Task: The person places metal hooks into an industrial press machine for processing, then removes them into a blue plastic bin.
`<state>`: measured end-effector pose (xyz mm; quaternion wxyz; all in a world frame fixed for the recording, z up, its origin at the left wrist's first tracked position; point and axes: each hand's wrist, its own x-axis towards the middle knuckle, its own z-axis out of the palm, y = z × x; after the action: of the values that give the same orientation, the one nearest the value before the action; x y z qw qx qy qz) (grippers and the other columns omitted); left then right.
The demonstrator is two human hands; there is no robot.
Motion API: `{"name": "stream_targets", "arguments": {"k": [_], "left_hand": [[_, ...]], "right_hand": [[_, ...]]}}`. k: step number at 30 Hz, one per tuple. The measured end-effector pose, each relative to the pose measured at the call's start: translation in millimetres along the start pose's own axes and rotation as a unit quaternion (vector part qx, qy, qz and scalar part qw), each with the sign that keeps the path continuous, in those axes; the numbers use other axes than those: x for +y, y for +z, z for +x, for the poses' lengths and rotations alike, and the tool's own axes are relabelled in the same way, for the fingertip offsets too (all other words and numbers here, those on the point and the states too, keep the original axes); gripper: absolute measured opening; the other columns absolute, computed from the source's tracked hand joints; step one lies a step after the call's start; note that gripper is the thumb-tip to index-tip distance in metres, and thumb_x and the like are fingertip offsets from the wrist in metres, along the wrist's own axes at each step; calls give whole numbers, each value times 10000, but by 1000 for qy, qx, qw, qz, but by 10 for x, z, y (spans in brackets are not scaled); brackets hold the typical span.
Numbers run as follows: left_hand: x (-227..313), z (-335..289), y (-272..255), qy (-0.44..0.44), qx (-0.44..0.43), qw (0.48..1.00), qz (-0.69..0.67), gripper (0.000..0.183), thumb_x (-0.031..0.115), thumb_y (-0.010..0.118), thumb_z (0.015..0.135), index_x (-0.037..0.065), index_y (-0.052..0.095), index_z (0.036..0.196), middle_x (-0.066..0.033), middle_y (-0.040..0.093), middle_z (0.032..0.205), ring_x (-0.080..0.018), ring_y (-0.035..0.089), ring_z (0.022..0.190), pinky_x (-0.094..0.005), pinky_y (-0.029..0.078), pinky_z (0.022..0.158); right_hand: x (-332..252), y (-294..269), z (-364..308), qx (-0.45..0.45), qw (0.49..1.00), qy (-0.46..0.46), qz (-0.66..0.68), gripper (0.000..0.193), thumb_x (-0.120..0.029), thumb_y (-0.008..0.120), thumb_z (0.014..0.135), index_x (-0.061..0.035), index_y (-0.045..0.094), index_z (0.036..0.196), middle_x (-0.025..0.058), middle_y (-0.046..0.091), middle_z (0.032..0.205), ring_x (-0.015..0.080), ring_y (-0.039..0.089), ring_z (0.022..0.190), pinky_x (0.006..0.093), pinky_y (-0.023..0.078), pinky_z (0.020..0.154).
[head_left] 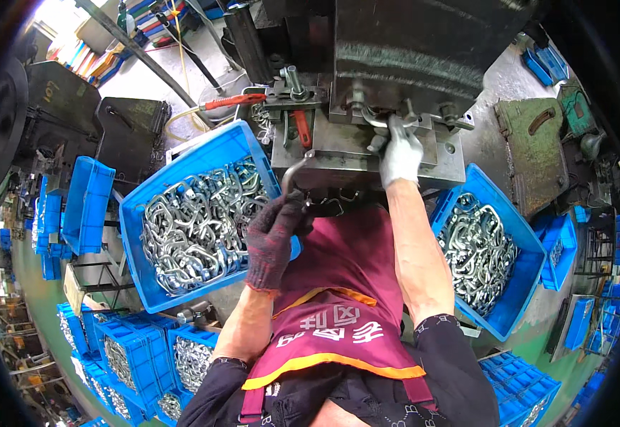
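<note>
My left hand, in a dark knitted glove, is closed around a bent metal rod that points up and away from it. My right hand, in a white glove, reaches up to the press tooling. Its fingers are closed at a shiny curved metal rod lying in the tooling under the machine's dark block; the fingertips are partly hidden there. Left of my left hand is a blue crate full of bent metal rods.
Another blue crate of bent rods stands right of my right forearm. A red-handled tool and a red grip lie by the clamp bolt. The heavy press block overhangs the tooling. Stacked blue crates fill the lower left.
</note>
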<state>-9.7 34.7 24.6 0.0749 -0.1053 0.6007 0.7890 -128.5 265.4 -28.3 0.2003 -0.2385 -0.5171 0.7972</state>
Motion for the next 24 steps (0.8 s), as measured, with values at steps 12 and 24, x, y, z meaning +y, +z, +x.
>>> {"name": "stream_targets", "arguments": {"k": [12,24], "left_hand": [[-320,89,172,436,-17,788,434,404,38,722,700,87,651,1095,-169,603,1109,-338,625,964,-384,522,794],[-134,1087,-1229,144,82,670,723,607,298,687,749,72,461,1265,-240,557,1135,-425,575,1005,-496,500,805]], "right_hand": [[-184,-415,-1653,-218,927,-60,-300,246,-219,646,895,-2,682,1004,43,653,719,73,549,544,242,429,498],[-419,-139,-663,-140,982,18,-123,242,-200,587,933,41,613,936,76,612,683,123,529,513,266,440,479]]}}
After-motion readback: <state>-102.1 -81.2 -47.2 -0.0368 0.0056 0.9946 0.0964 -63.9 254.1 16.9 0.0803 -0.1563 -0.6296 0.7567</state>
